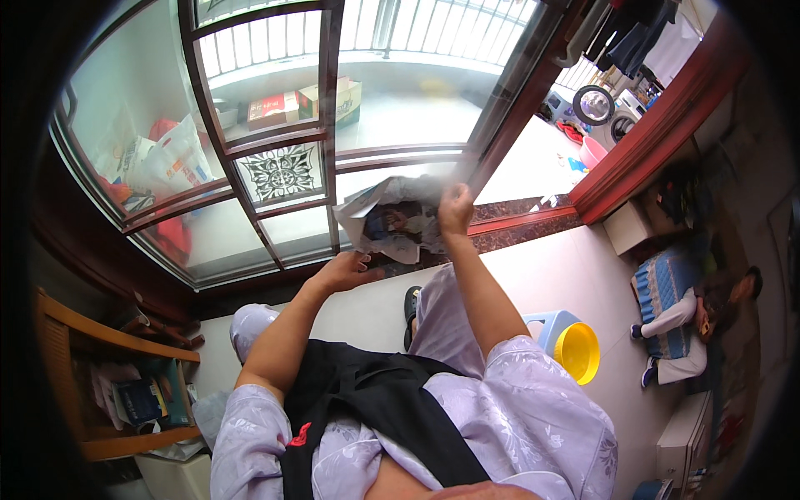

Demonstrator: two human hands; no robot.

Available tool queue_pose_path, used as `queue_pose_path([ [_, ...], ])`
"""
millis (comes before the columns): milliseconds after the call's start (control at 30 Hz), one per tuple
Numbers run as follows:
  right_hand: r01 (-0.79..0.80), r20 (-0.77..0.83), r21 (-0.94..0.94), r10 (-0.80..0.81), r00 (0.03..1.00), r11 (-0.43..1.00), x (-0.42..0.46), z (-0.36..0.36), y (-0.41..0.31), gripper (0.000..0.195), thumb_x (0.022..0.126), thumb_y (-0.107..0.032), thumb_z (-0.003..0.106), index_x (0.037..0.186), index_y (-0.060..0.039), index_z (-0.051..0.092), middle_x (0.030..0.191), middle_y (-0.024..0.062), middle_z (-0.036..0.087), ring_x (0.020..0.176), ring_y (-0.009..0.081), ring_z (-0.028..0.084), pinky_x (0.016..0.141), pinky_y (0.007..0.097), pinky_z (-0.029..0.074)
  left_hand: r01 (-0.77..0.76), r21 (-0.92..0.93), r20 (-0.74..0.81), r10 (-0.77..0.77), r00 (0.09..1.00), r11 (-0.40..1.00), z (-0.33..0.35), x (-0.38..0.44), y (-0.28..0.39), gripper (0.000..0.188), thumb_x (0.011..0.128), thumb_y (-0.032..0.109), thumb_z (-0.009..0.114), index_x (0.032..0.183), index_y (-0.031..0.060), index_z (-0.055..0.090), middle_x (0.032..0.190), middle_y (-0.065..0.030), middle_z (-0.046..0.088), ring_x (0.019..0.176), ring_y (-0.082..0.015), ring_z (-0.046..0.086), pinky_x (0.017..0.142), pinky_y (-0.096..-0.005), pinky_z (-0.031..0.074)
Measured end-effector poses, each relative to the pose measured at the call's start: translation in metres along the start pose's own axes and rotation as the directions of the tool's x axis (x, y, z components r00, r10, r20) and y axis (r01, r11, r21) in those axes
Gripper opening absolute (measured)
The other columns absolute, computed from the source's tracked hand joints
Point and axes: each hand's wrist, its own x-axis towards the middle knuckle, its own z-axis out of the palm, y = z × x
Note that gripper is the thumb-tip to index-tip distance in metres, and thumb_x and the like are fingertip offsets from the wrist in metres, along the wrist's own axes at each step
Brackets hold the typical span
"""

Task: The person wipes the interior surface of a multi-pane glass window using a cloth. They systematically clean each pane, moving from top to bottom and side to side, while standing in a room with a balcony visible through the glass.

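Note:
A crumpled sheet of printed paper, seemingly newspaper (400, 222), hangs in front of the sliding glass door (400, 119). My right hand (456, 209) is closed on the paper's right edge. Just below its lower left corner is my left hand (347, 272), thumb and fingers apart; whether the fingertips touch the paper cannot be made out. Dark red-brown frames divide the door's panes, and one small pane carries a black ornamental pattern (279, 174).
Right of my legs stands a light-blue plastic item with a yellow round part (576, 353). A wooden chair (119, 369) holds boxes at left. A person (706, 312) sits at right. Through the doorway are a pink basin (592, 153) and hanging clothes (640, 40). Bags (175, 159) lie behind the glass.

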Motion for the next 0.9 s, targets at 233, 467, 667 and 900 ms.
queue_pose_path([
  [233,-0.116,0.258,0.436,0.000,0.966,0.893,-0.060,-0.010,-0.007,0.028,0.087,-0.026,0.066,0.097,-0.0007,0.062,0.089,0.0060,0.064,0.081,0.0141,0.056,0.074,0.0280,0.046,0.078,-0.828,-0.166,-0.376,0.912,0.556,0.025,0.014,-0.018,0.048,0.092,0.040,0.054,0.129,0.0139,0.040,0.116,-0.0078,0.055,0.105,-0.0233,0.057,0.080,-0.0397,0.045],
  [467,-0.514,0.670,0.440,0.111,0.734,0.737,-0.098,-0.033,-0.016,0.021,0.087,-0.023,0.068,0.093,-0.0052,0.058,0.063,0.0004,0.056,0.050,0.0089,0.051,0.043,0.0249,0.040,-0.436,-0.770,-0.591,-0.262,0.763,0.466,0.021,-0.006,-0.050,0.039,0.091,0.031,0.059,0.122,0.0067,0.054,0.114,-0.0037,0.059,0.104,-0.0153,0.053,0.089,-0.0323,0.042],
  [667,-0.334,0.400,0.473,0.140,0.906,0.815,-0.085,-0.032,0.018,0.031,0.087,-0.025,0.066,0.071,0.0004,0.059,0.062,-0.0015,0.055,0.058,0.0065,0.045,0.054,0.0251,0.040,-0.464,-0.681,-0.700,-0.318,0.639,0.567,0.001,-0.025,-0.056,0.040,0.095,0.032,0.054,0.117,-0.0002,0.058,0.105,-0.0050,0.065,0.091,-0.0150,0.060,0.082,-0.0285,0.046],
  [900,-0.692,0.681,0.642,0.167,0.712,0.331,-0.075,-0.048,0.009,0.061,0.085,-0.027,0.070,0.131,0.0012,0.042,0.094,0.0070,0.059,0.075,0.0111,0.054,0.063,0.0235,0.046,-0.049,-0.239,-0.885,-0.197,0.422,0.970,-0.001,-0.047,-0.025,0.037,0.096,0.032,0.052,0.108,-0.0015,0.063,0.090,-0.0032,0.066,0.080,-0.0091,0.055,0.073,-0.0260,0.045],
])
